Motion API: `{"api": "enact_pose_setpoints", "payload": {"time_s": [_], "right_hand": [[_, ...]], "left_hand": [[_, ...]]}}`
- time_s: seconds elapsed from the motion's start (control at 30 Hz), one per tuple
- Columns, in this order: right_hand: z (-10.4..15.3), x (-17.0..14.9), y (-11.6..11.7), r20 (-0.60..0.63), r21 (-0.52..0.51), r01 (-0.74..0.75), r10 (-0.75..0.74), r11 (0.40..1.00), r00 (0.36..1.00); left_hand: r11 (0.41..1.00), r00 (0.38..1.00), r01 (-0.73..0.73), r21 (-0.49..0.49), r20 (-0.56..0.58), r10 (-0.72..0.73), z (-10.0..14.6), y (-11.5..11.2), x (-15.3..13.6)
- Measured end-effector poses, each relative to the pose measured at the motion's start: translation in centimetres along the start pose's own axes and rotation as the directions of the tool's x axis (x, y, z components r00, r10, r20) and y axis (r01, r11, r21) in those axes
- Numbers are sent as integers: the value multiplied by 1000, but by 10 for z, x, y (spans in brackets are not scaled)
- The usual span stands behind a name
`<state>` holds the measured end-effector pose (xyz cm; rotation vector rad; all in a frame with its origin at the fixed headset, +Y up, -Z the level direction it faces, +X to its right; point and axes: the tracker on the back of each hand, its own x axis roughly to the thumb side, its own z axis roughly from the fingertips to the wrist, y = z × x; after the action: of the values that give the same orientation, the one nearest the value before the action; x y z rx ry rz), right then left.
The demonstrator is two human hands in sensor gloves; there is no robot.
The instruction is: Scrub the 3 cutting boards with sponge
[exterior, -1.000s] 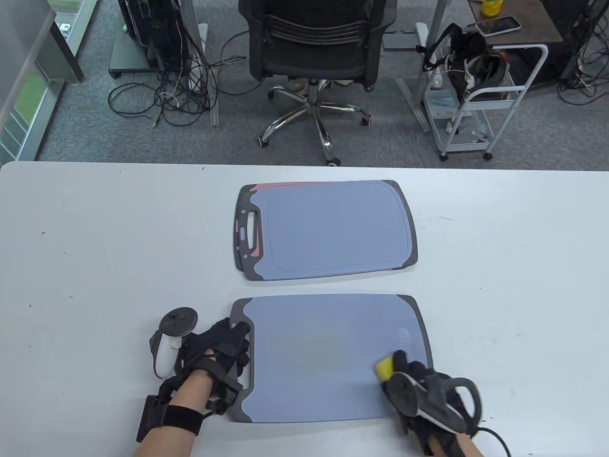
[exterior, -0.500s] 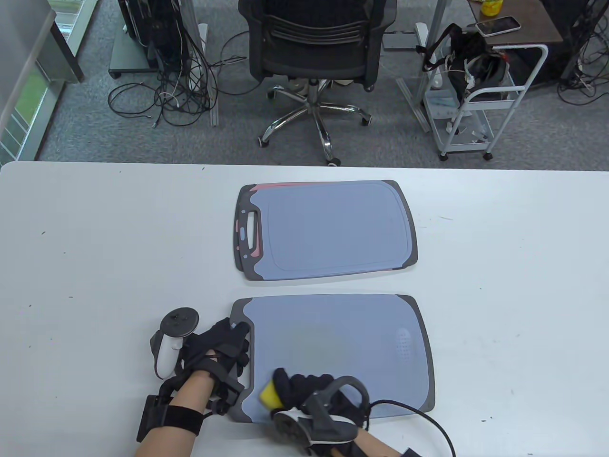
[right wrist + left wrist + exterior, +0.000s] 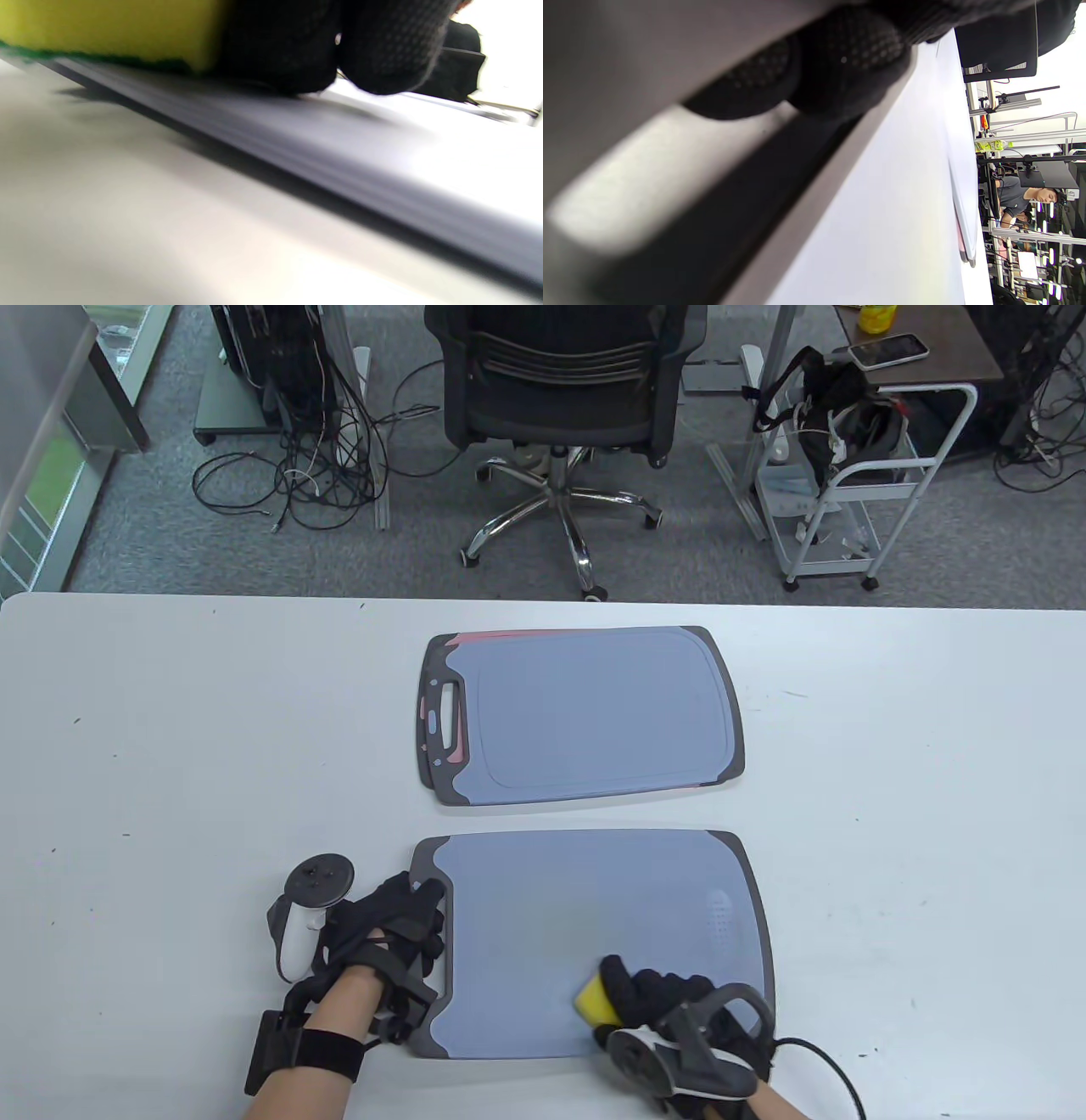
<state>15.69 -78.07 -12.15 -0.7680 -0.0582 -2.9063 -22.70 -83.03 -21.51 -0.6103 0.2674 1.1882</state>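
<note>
A blue cutting board with grey ends (image 3: 577, 916) lies near the table's front edge. My left hand (image 3: 428, 920) rests flat on its left handle end, fingertips (image 3: 840, 55) pressing down on the dark rim. My right hand (image 3: 632, 984) grips a yellow sponge (image 3: 587, 999) against the board's lower middle, close to its front edge. In the right wrist view the sponge (image 3: 106, 29) sits green side down on the board (image 3: 339, 140), with my fingers (image 3: 382, 51) beside it. Farther back a second blue board (image 3: 594, 712) lies on a pink one (image 3: 488, 637), of which only edges show.
The white table (image 3: 170, 772) ends at its far edge, beyond which stand an office chair (image 3: 564, 390), a white cart (image 3: 857, 475) and floor cables (image 3: 297, 483). The right tracker's cable (image 3: 836, 1069) trails off the front edge.
My right hand swept the sponge from the board's right end to its lower left, and has now come back to the lower middle. The left hand and the boards have stayed put.
</note>
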Motion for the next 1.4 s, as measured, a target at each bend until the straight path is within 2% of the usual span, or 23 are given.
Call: {"api": "enact_pose_setpoints", "payload": {"time_s": [0.13, 0.23, 0.3, 0.47, 0.57, 0.63, 0.67, 0.7, 0.73, 0.8, 0.83, 0.87, 0.93, 0.97, 1.0, 1.03, 1.07, 1.1, 1.17, 1.23, 1.3, 1.33, 1.4], "right_hand": [[31, -68, 13, -187, 44, 27, -18, 999, 982], [47, -112, 22, -371, 48, 180, -150, 982, 917], [51, -131, 25, -445, 11, 256, -224, 967, 867], [60, -161, 27, -524, -44, 306, -282, 951, 803], [63, -172, 27, -546, -117, 374, -374, 920, 749], [66, -177, 26, -553, -157, 395, -412, 905, 725], [67, -180, 25, -555, -176, 399, -426, 900, 715], [68, -182, 26, -557, -185, 402, -433, 897, 709], [70, -184, 26, -561, -196, 409, -444, 891, 699], [72, -188, 26, -565, -217, 425, -468, 879, 679], [74, -190, 26, -569, -234, 434, -485, 870, 664], [75, -192, 26, -570, -248, 437, -496, 864, 655], [77, -194, 25, -572, -269, 440, -509, 857, 643], [77, -195, 25, -571, -275, 441, -515, 854, 640], [78, -195, 25, -570, -276, 440, -514, 854, 640], [78, -195, 24, -570, -277, 435, -511, 857, 644], [78, -195, 24, -569, -279, 432, -510, 858, 645], [78, -195, 23, -565, -287, 434, -517, 854, 643], [78, -194, 23, -558, -305, 437, -531, 846, 638], [80, -193, 22, -559, -309, 434, -531, 846, 637], [81, -193, 22, -555, -321, 440, -543, 839, 630], [82, -192, 22, -555, -323, 441, -545, 837, 628], [85, -193, 21, -565, -330, 428, -539, 841, 625]], "left_hand": [[1000, 1000, -20, -23, -4, 20, -1, 1, -1], [1000, 1000, -12, -5, -9, 11, 0, 1, -1], [999, 999, -37, -27, -17, 37, 0, 2, -3], [991, 993, -107, -84, -59, 102, -1, 3, -7], [974, 988, -142, -178, -81, 129, -1, 4, -8], [977, 989, -142, -158, 21, 147, 2, 4, -4], [983, 979, -135, -127, 133, 152, 5, 5, 2], [984, 970, -151, -98, 175, 166, 10, 4, 10], [982, 961, -136, -131, 221, 163, 15, 7, 19], [994, 912, -55, -90, 400, 87, 30, 10, 39], [1000, 862, 8, -19, 507, 3, 41, 12, 50], [998, 782, 41, 48, 620, -62, 55, 15, 60], [991, 671, 8, 132, 734, -103, 78, 17, 70], [981, 587, 39, 192, 790, -178, 91, 18, 74], [959, 556, 20, 282, 794, -245, 107, 19, 75], [940, 490, 45, 338, 813, -315, 117, 20, 78], [901, 432, 99, 422, 798, -421, 127, 21, 80], [872, 404, 153, 465, 776, -485, 131, 22, 81], [852, 385, 297, 431, 763, -520, 129, 24, 82], [826, 424, 454, 332, 735, -529, 119, 17, 76], [697, 323, 561, 446, 658, -681, 113, 2, 70], [601, 227, 617, 508, 616, -754, 111, -7, 68], [548, 159, 648, 528, 610, -776, 105, -25, 65]]}}
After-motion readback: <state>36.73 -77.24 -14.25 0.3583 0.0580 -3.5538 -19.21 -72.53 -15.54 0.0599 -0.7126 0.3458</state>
